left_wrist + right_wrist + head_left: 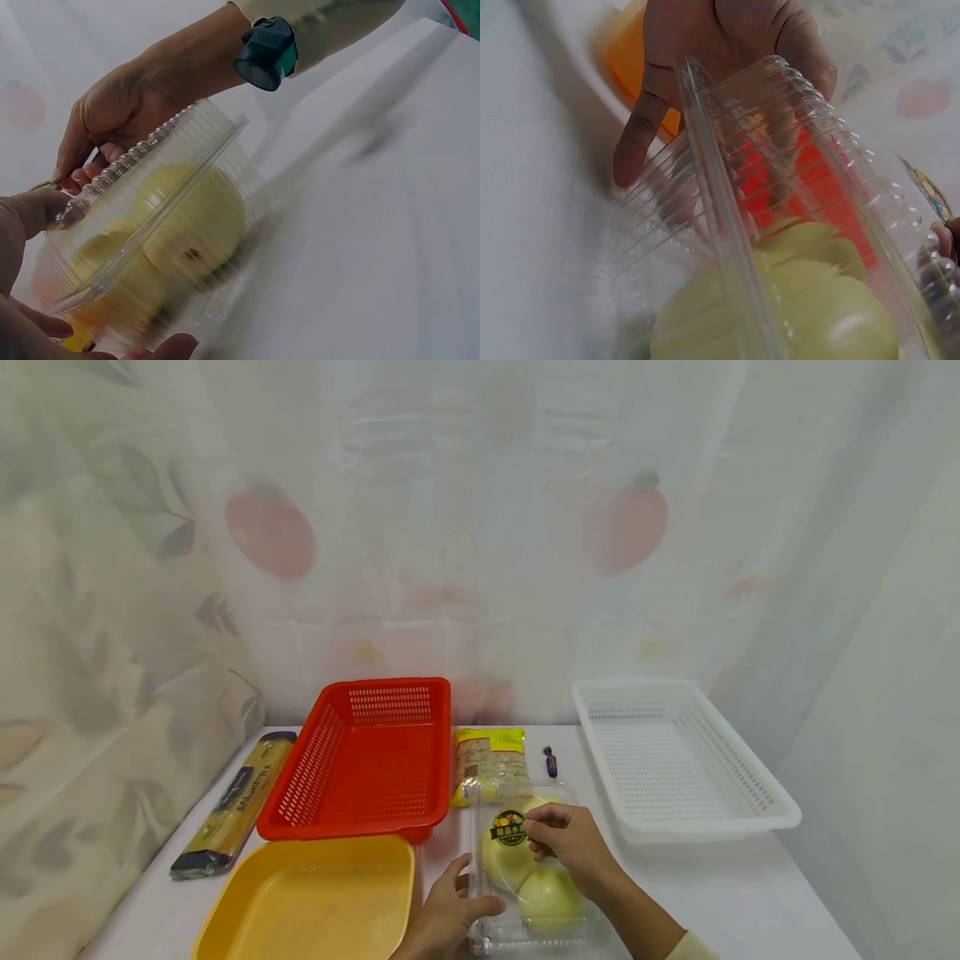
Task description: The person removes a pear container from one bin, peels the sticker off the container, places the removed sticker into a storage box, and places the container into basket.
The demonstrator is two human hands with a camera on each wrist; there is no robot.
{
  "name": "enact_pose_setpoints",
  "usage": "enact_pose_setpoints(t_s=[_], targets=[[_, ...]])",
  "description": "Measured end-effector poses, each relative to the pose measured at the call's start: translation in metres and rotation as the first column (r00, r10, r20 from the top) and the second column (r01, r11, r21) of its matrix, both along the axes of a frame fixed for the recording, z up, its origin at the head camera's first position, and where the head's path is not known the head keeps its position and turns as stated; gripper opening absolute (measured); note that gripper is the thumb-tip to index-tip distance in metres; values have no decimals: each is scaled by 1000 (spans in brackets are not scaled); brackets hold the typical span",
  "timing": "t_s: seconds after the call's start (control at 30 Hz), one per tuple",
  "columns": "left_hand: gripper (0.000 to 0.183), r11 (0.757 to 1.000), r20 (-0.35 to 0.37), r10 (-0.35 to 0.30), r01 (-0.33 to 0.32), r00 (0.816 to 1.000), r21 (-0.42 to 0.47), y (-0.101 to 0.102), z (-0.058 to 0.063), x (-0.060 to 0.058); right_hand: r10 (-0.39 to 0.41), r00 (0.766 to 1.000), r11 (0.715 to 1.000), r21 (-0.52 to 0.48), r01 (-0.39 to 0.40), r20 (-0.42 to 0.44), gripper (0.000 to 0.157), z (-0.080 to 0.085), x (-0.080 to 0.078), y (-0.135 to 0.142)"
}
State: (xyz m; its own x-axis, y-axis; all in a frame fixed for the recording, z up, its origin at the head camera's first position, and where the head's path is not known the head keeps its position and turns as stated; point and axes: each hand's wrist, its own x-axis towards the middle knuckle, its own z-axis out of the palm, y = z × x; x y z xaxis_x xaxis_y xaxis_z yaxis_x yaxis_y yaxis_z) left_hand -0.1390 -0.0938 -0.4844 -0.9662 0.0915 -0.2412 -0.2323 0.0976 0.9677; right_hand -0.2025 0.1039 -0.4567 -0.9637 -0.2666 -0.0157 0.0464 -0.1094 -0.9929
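Plainly, right hand (567, 845) pinching label (508, 829), candy (551, 763) in head view only

On my feed I see a spaghetti pack (238, 802) along the left edge of the worktop (720, 893), a yellow tub (315, 893) toward the near edge; toward the far edge, a red basket (386, 768), a yellow-topped packet (491, 756), a purple sweet (551, 763), a white basket (652, 768).
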Motion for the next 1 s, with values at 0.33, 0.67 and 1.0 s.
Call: enact_pose_setpoints(t_s=[0.33, 0.67, 1.0], targets=[[93, 993, -38, 28, -32, 999, -116, -7, 18, 11, -13, 1000, 1000, 13, 13, 18, 20, -2, 1, 0], [93, 986, -136, 13, -35, 991, -163, -18, 50, 23, -19, 1000, 1000, -1, 19, 18, 21, 2, 0, 0], [87, 984, -188, 80, -108, 979, -143, -33, 62, 30, -20, 1000, 1000, -11, 21, 23, 20, 0, -2, 0]])
